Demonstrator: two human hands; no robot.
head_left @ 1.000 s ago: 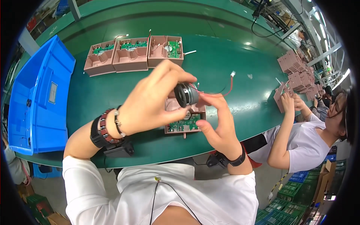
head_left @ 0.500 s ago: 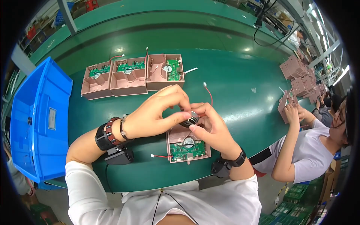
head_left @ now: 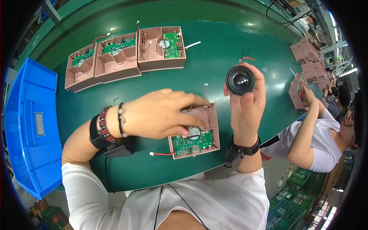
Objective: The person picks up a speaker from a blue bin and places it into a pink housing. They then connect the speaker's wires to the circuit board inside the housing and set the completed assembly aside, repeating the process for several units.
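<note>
My right hand (head_left: 247, 115) holds up a round black speaker (head_left: 240, 79), its domed front showing, with short red and black wires at its far edge. To its left, my left hand (head_left: 157, 113) reaches over an open pink housing (head_left: 215, 126) with fingers apart and the tips at or just above its far compartment. I see nothing held in it, though part of the housing is covered by the hand. Inside the housing's near half lies a green circuit board (head_left: 193, 144) beside a round silver part (head_left: 194, 132). A red lead with a white plug (head_left: 152, 153) sticks out leftward.
Three similar pink housings (head_left: 119, 69) stand in a row at the far left of the green table. A blue bin (head_left: 23, 126) is at the left edge. On the right, a co-worker (head_left: 320, 138) handles another housing near a pile of housings (head_left: 306, 57).
My hands have parted. The right hand has carried the speaker right and away from me, turning its front into view, while the left hand has come down over the housing.
</note>
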